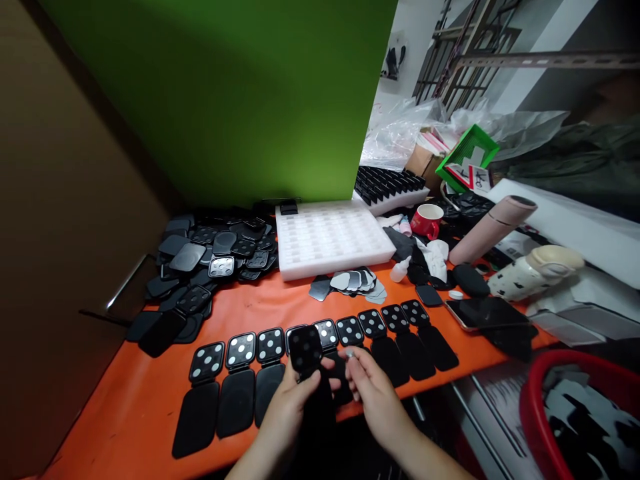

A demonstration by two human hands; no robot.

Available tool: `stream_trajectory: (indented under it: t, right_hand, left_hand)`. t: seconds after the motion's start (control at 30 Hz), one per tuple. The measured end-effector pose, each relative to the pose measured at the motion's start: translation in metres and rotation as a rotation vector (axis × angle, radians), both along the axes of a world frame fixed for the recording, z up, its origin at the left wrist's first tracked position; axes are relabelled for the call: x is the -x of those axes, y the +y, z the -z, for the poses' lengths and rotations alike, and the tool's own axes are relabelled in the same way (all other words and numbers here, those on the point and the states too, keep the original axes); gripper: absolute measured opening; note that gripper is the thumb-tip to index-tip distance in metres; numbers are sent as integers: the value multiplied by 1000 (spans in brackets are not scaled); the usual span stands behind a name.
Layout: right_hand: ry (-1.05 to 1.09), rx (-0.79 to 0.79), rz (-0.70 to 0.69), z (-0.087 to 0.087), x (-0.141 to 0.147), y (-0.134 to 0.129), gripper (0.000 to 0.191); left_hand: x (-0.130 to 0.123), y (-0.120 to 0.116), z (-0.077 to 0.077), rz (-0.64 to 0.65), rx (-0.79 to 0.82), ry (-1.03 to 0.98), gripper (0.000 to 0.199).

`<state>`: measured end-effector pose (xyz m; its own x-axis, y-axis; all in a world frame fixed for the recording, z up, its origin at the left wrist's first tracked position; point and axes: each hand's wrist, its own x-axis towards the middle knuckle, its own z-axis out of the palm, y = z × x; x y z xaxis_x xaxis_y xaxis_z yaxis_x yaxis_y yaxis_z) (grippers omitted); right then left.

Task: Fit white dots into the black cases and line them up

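My left hand is closed around a black hinged folding pad, whose square lid faces me with faint round spots. Beside it, my right hand pinches a small pale disc between thumb and finger; its exact kind is too small to tell. Behind both hands runs a row of similar open folding pads on the orange table. Their square halves carry pale round dots, and their longer black halves point toward me. My hands and the held pad partly cover the middle of the row.
A heap of black pads lies at the left, near a white foam tray. Thin grey plates and a small dropper bottle lie in front. A red mug, pink bottle, phone and red tub are right.
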<state>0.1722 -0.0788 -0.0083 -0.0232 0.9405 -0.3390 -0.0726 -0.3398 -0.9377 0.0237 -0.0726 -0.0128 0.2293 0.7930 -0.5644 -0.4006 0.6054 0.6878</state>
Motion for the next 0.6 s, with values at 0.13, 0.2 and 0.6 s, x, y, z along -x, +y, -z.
stream_trajectory:
  t: [0.13,0.2,0.6]
  right_hand:
    - [-356,-259,-275,-21,-1,11,25]
    - [-565,-341,-336,-28,-1,14,20]
    - [-714,-441,-514,-49,-5,13,16]
  left_hand:
    - [-4,-9,10,116,-323,342,54]
    - [-5,-14,11,201,-436,497,54]
    - [-7,-26,2,346,-693,668,55]
